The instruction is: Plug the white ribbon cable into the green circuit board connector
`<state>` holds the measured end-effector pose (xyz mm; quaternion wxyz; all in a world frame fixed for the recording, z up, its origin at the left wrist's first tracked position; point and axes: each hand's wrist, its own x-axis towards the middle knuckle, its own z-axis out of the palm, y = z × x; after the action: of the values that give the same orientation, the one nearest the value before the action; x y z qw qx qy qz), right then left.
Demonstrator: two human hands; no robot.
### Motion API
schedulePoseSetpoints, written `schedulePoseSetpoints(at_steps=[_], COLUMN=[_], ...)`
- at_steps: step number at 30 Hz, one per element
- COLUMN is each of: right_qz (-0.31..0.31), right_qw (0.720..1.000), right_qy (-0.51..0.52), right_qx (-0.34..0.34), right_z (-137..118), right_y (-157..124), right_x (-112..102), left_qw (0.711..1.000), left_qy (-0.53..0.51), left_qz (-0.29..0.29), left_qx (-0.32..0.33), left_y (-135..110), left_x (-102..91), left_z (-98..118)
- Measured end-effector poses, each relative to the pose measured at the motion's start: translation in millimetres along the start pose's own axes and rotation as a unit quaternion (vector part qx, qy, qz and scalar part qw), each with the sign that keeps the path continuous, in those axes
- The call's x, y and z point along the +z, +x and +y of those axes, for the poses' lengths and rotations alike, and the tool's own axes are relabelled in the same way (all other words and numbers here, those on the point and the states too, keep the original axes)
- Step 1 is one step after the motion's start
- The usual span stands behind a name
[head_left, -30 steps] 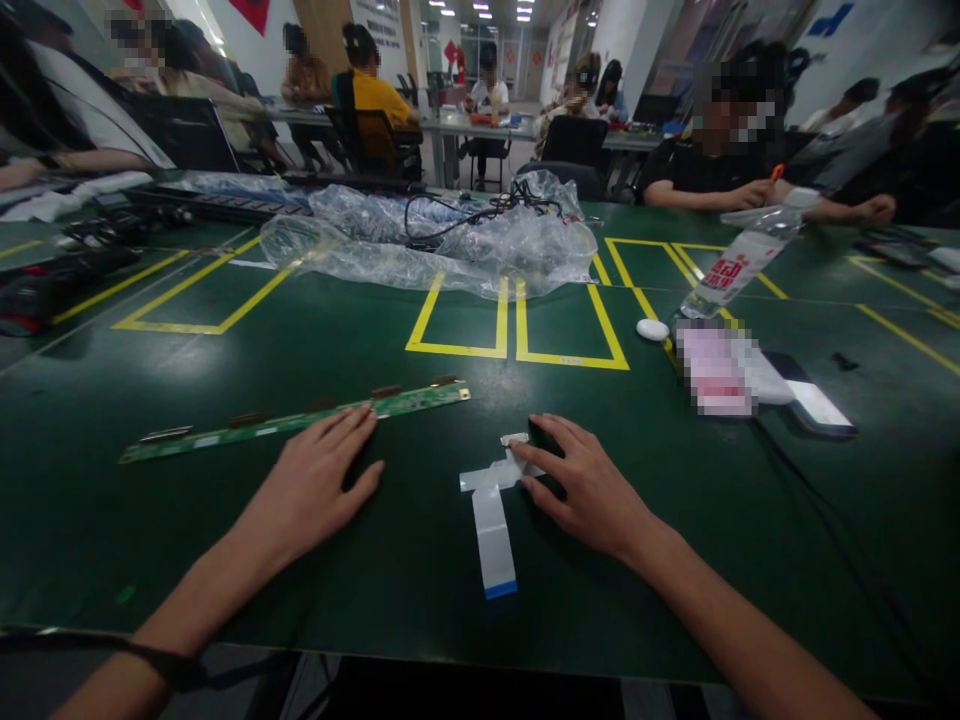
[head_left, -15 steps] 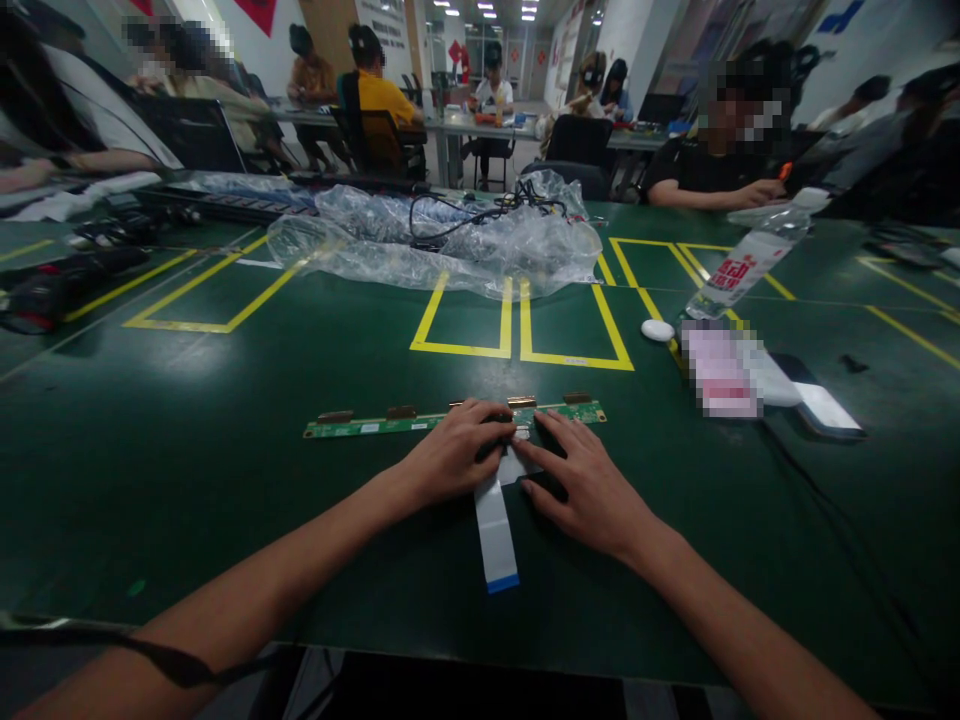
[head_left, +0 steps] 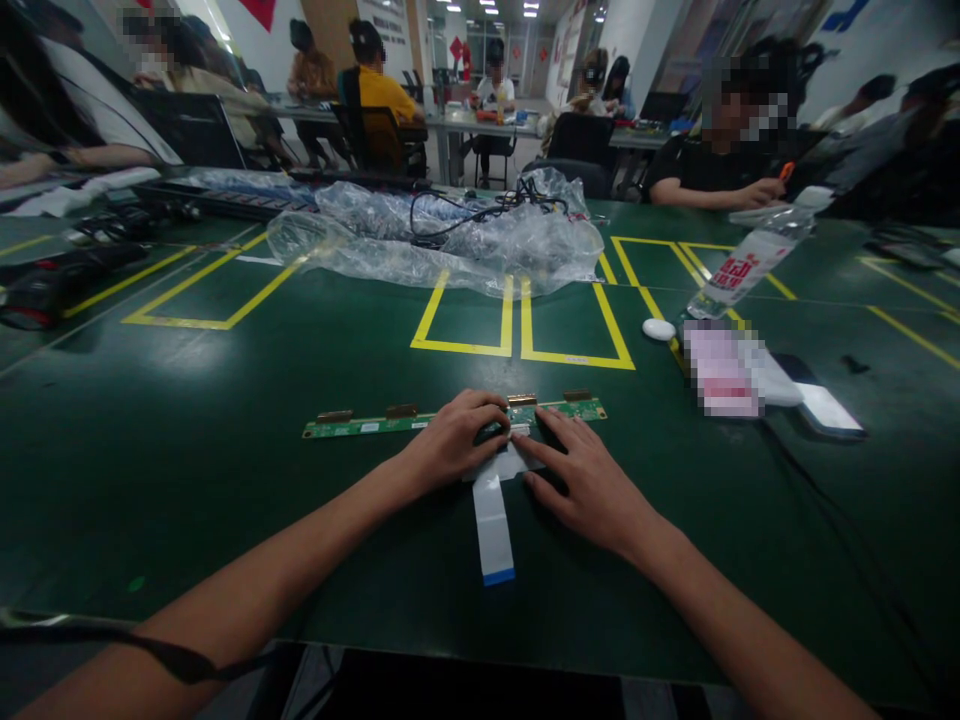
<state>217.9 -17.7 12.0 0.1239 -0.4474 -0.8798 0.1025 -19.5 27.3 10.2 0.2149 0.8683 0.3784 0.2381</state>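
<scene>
A long, narrow green circuit board [head_left: 390, 428] lies across the dark green table, with several brownish tabs along its far edge. A white flat ribbon cable [head_left: 492, 525] with a blue end runs from the board's near edge towards me. My left hand [head_left: 459, 436] is curled over the board, thumb and fingertips closed around the cable's upper end at a pale connector [head_left: 519, 431]. Spread fingers of my right hand [head_left: 581, 475] rest on the board and beside the connector, the index fingertip touching near it. The fingers partly hide the joint between cable and connector.
Clear plastic wrapping [head_left: 465, 245] with black cables lies beyond the board. To the right are a tilted water bottle [head_left: 750, 262], a white oval object [head_left: 658, 329] and a phone [head_left: 829, 410]. A black tool-like object [head_left: 67, 280] lies left. People sit around.
My left hand has shifted slightly up and away from me, its fingers more arched. The cable's blue end has moved a little left and up. My right hand is nearly still.
</scene>
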Motion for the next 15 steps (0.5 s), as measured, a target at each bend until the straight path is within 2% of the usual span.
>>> schedulePoseSetpoints(at_steps=[15], right_qz=[0.001], right_qw=[1.000], right_qy=[0.001], right_qx=[-0.002], right_z=[-2.8], right_y=[-0.3], right_x=[-2.4], left_qw=[1.000], left_qy=[-0.002], left_qz=[0.006], left_qx=[-0.001], left_y=[1.3], left_x=[-0.9], left_z=[0.6])
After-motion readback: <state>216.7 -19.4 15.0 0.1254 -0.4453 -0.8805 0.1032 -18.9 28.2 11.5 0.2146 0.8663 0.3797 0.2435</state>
